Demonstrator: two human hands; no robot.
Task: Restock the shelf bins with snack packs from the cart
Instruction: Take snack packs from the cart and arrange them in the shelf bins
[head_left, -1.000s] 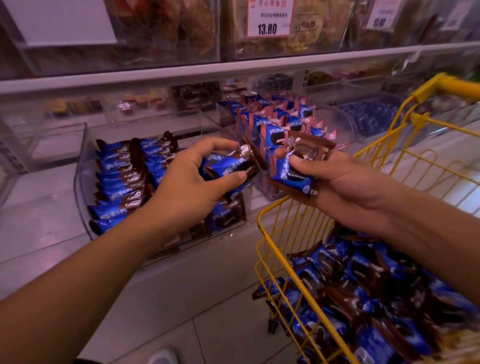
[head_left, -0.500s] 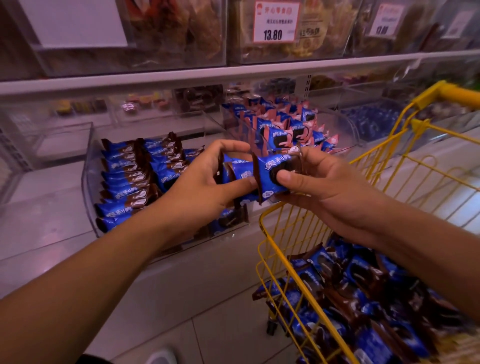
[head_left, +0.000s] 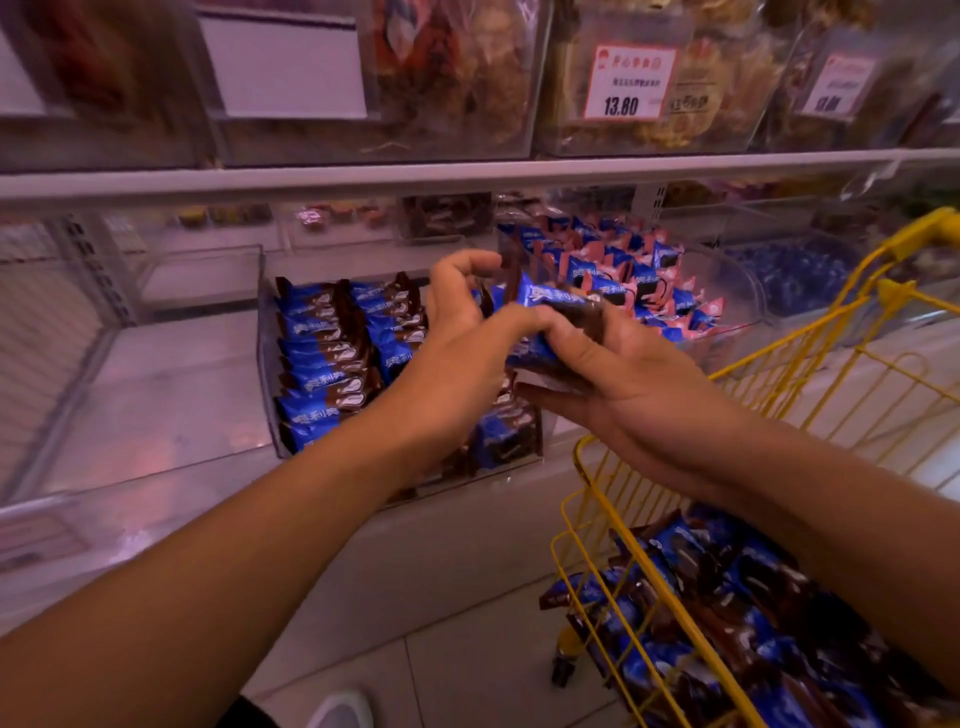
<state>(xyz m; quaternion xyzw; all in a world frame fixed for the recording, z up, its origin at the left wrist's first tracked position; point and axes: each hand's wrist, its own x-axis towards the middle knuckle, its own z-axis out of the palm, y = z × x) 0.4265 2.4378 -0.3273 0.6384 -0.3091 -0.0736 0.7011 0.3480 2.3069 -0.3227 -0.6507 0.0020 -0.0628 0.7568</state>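
A clear shelf bin (head_left: 266, 364) holds rows of blue-and-brown snack packs (head_left: 324, 358). Above its right end, my two hands meet on a small stack of the same packs (head_left: 558, 304). My right hand (head_left: 628, 395) cradles the stack from below with its thumb on top. My left hand (head_left: 462, 338) pinches the stack's left end, fingers curled above it. The yellow wire cart (head_left: 597, 499) at lower right carries several more blue-and-brown packs (head_left: 727, 623). My forearms hide the bin's front right corner.
A second clear bin (head_left: 737, 291) to the right holds blue-and-pink packs. Further right is a bin of small blue sweets (head_left: 795, 275). The upper shelf (head_left: 467, 174) carries clear boxes with price tags. A bare white shelf stretch (head_left: 156, 395) lies left of the bin.
My hands have closed in on each other and now overlap on one stack of packs, a little above the bin. The view has shifted so the bin sits nearer the middle.
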